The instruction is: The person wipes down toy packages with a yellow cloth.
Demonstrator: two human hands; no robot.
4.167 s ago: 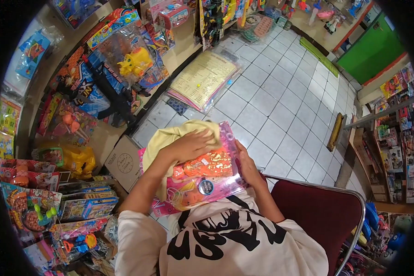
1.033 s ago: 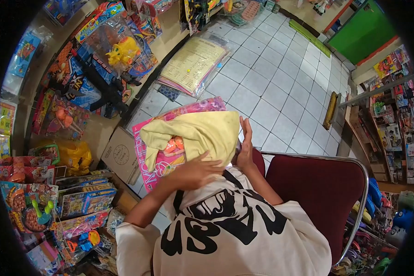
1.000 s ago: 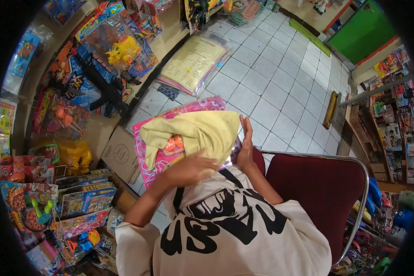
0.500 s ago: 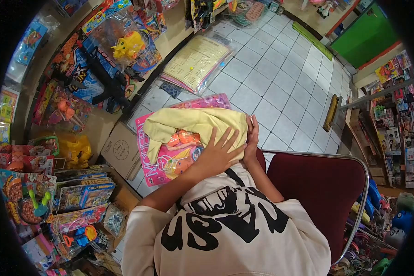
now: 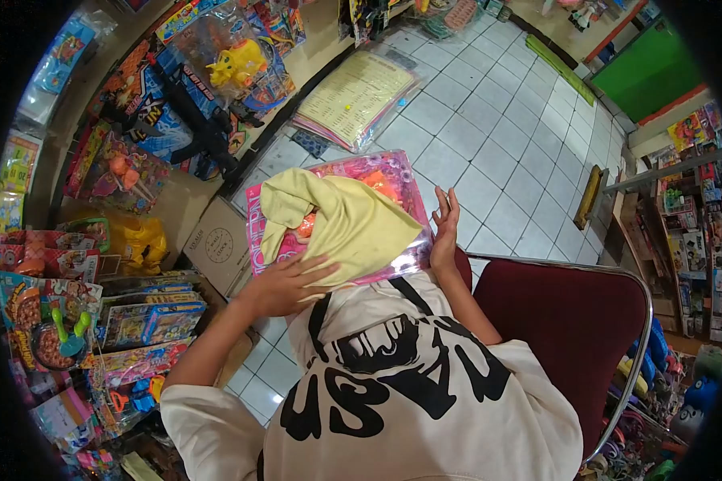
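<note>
A pale yellow cloth [image 5: 361,228] lies bunched over a pink packaged doll set [image 5: 393,164] across my lap. My left hand [image 5: 293,282] rests with extended fingers on the cloth's near left edge. Beside the pack's right edge stands my right hand [image 5: 445,232], fingers pointing up and parted, palm toward the pack. Orange pieces show through the plastic near the top right and at a gap in the cloth, while the rest of the pack's middle is covered.
A maroon chair [image 5: 549,345] stands at my right. Packaged toys [image 5: 148,321] crowd the left side, next to a wall clock box [image 5: 217,244]. On the tiled floor [image 5: 489,152] ahead lies a stack of plastic-wrapped printed sheets [image 5: 357,96]. Shelves [image 5: 690,232] line the far right.
My left hand has swept left and toward me across the pack. The cloth shifted with it, uncovering the pack's right side. My right hand has come away from the cloth.
</note>
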